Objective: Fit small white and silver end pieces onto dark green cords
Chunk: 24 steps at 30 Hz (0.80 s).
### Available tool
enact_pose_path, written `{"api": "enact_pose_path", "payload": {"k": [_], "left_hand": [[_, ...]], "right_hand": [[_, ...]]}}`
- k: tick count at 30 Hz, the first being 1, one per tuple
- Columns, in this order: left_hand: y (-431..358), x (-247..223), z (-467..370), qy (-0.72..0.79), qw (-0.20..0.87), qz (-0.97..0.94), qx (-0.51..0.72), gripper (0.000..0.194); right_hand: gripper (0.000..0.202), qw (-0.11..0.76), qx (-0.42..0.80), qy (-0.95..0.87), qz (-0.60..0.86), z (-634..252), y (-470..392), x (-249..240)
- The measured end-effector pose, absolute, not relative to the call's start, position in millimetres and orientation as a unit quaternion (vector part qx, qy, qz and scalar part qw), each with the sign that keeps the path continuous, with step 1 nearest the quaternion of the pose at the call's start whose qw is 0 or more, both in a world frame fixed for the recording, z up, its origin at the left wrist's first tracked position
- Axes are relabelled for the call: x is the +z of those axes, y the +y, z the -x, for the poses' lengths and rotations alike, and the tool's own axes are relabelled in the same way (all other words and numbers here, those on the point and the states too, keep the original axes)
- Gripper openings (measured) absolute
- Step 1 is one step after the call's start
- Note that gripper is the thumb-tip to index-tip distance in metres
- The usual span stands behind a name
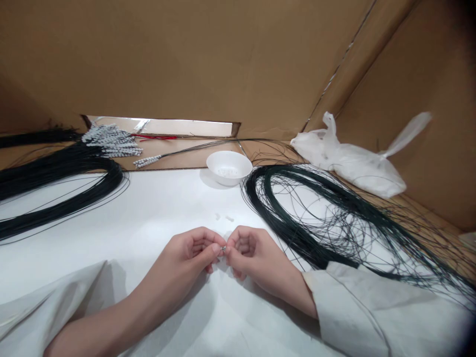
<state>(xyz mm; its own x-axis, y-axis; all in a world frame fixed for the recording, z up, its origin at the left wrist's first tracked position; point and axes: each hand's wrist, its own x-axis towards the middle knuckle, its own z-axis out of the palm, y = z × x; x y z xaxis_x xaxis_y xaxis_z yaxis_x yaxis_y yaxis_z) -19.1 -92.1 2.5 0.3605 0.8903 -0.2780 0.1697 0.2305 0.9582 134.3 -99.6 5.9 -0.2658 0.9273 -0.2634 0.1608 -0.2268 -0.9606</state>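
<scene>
My left hand (189,254) and my right hand (256,254) meet over the white table, thumb and forefinger of each pinched together. A tiny dark and pale piece (223,249) shows between the touching fingertips; most of it is covered, and its kind is too small to tell. Just beyond the fingers lie a small white bit (229,218) and another white bit (217,216). A white bowl (228,181) with several small white pieces inside stands further back.
A loose coil of dark wires (297,238) spreads over the right side. At left is a dark wire bundle (107,173) with white-and-black ends (109,140). White plastic bags (368,166) lie back right. Cardboard walls (167,59) enclose the table; one has a slot.
</scene>
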Motion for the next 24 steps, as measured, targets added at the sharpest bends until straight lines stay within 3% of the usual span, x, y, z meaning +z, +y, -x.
{"api": "enact_pose_path", "payload": {"k": [24], "left_hand": [[-100.7, 2.4, 20.7, 0.512, 0.420, -0.686, 0.301, 0.010]], "right_hand": [[0.013, 0.335, 0.595, -0.535, 0.498, -136.1, -100.2, 1.6]]}}
